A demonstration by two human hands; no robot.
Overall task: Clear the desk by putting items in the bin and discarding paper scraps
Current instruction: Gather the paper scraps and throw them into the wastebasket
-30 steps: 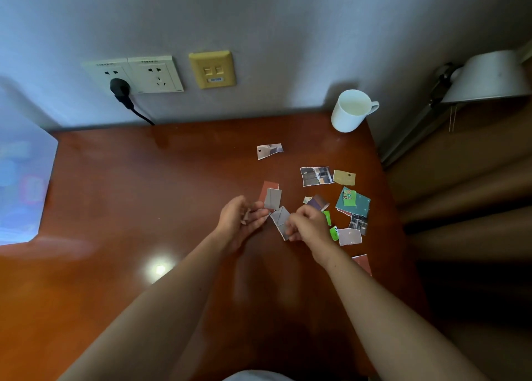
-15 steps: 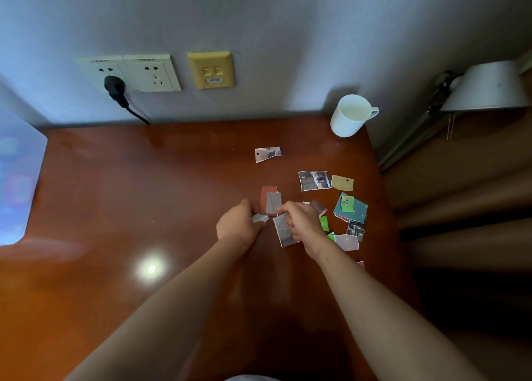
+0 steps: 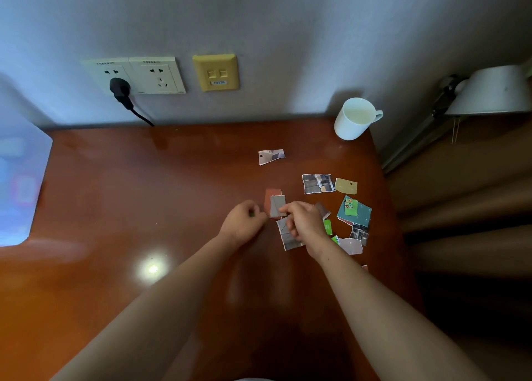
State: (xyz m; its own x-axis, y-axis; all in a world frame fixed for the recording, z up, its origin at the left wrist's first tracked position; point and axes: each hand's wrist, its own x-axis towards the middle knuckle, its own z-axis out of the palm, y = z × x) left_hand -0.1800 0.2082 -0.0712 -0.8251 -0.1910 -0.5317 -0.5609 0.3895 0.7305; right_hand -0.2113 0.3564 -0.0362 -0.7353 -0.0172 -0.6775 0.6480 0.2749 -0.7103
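Note:
Several torn paper scraps lie on the right half of the brown wooden desk [image 3: 144, 193]: one printed scrap [image 3: 271, 156] apart at the back, a photo scrap [image 3: 318, 183], a yellow one [image 3: 346, 185], a teal one [image 3: 361, 215]. My left hand [image 3: 244, 222] is closed into a fist; only a small dark bit shows between its fingers. My right hand [image 3: 305, 222] pinches a large grey scrap [image 3: 288, 238] that rests low on the desk. Its fingertips reach a smaller grey scrap [image 3: 277, 206] lying on a red-brown one [image 3: 272, 193].
A translucent plastic bin [image 3: 20, 179] stands at the desk's left edge. A white mug [image 3: 354, 120] sits at the back right corner. Wall sockets with a black plug [image 3: 119, 90] are behind the desk. A white lamp [image 3: 495, 91] hangs past the right edge.
Both hands have lowered toward the desk. My left hand has closed into a fist, and my right hand has brought the large grey scrap down and reached toward the small grey one.

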